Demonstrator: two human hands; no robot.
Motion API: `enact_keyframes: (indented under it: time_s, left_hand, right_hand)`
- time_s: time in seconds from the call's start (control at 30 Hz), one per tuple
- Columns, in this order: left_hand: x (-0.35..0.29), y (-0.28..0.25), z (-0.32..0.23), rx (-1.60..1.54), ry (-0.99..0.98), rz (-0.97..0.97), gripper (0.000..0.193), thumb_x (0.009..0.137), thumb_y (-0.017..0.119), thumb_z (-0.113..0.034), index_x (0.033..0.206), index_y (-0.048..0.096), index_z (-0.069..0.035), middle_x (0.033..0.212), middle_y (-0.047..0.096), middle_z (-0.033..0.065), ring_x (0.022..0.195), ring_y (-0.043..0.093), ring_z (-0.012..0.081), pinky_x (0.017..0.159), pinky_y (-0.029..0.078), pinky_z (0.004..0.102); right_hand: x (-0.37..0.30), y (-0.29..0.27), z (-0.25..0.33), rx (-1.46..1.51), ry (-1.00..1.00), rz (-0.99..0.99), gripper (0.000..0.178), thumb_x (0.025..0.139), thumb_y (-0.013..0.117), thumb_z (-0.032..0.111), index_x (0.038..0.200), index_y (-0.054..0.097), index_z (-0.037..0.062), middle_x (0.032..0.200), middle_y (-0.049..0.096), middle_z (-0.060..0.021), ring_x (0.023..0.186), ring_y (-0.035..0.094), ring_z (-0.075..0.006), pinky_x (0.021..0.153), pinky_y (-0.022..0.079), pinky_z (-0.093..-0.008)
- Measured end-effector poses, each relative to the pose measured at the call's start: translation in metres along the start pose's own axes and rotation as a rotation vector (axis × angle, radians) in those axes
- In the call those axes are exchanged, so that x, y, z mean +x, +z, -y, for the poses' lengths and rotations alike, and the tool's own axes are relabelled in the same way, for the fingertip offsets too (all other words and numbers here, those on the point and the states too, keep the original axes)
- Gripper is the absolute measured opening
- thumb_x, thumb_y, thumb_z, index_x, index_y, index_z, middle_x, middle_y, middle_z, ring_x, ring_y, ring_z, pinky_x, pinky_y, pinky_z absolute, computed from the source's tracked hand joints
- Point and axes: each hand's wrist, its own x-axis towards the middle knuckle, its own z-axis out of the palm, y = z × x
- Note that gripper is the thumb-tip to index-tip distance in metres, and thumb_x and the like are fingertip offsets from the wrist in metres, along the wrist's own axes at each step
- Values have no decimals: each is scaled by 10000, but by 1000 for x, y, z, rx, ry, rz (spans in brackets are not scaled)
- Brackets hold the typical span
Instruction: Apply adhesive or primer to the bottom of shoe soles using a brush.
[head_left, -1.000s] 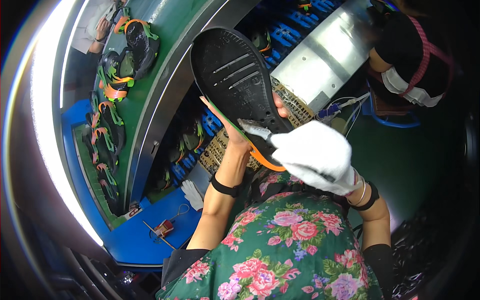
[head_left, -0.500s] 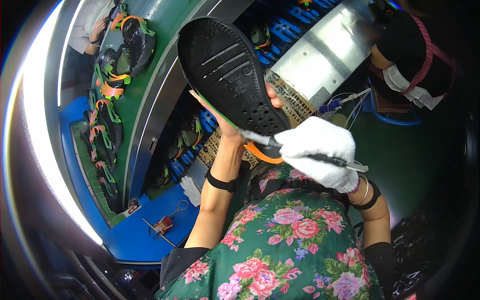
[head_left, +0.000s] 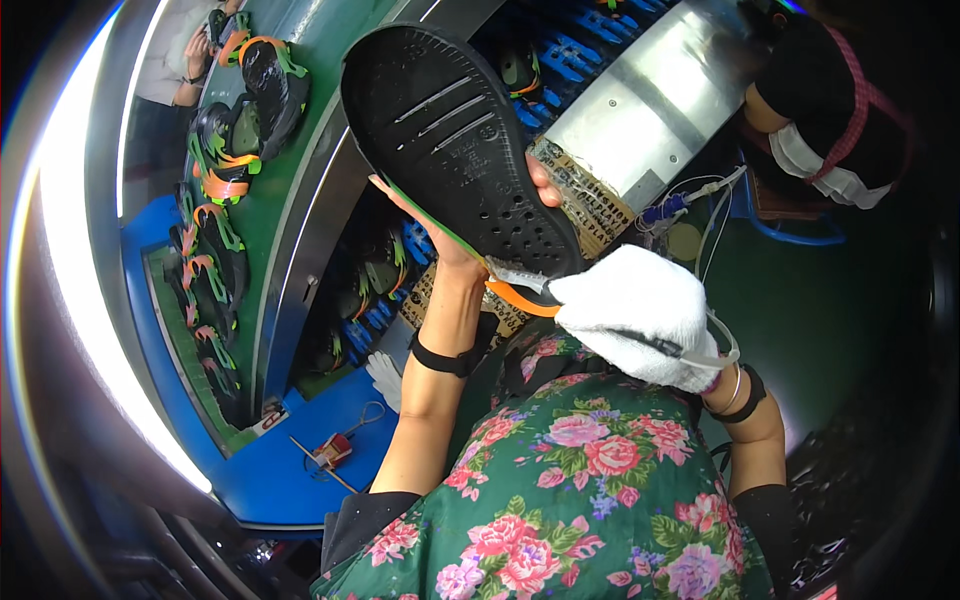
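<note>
A large black shoe sole [head_left: 450, 130] faces up, with slots, a patch of small holes, a green edge and an orange strap [head_left: 522, 299] by its near end. My bare left hand [head_left: 452, 247] holds it from beneath, its fingertips curling round the far right edge. My right hand [head_left: 640, 320], in a white knitted glove, is closed on a brush. The pale, wet-looking brush tip [head_left: 515, 275] touches the near end of the sole. Behind the glove the brush's handle ends in a clear tube [head_left: 728, 345].
At left a green conveyor [head_left: 310, 150] carries several black sandals [head_left: 225, 150] with orange and green straps. A blue table [head_left: 260, 480] bears a white glove [head_left: 384, 380] and a small red tool [head_left: 333, 450]. Beyond the sole lies printed cardboard [head_left: 585, 205] by a metal panel [head_left: 640, 110]. Co-workers sit or stand at upper right and upper left.
The sole has shifted slightly left and up. My right hand has moved slightly down, with the brush tip still at the sole's near end; the tube behind the glove has swung.
</note>
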Motion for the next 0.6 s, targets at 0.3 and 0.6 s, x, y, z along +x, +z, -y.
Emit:
enact_keyframes:
  time_s: [0.3,0.6]
  left_hand:
    - [7,-8,-5,3,-11,44,1126,731,484,-994,1238,597,4,1075,629,182,947,594,299,884,473,440]
    - [15,-12,-9,28,14,96,1147,743,459,-995,1274,590,13,1103,632,196,935,599,317,872,489,443]
  right_hand:
    - [-1,-4,-2,47,69,18,142,759,813,-8,889,791,44,1003,789,-140,835,740,-262,749,583,-352]
    - [4,-8,0,-31,11,42,255,781,828,18,1031,794,47,997,781,-98,802,721,-266,705,580,-361]
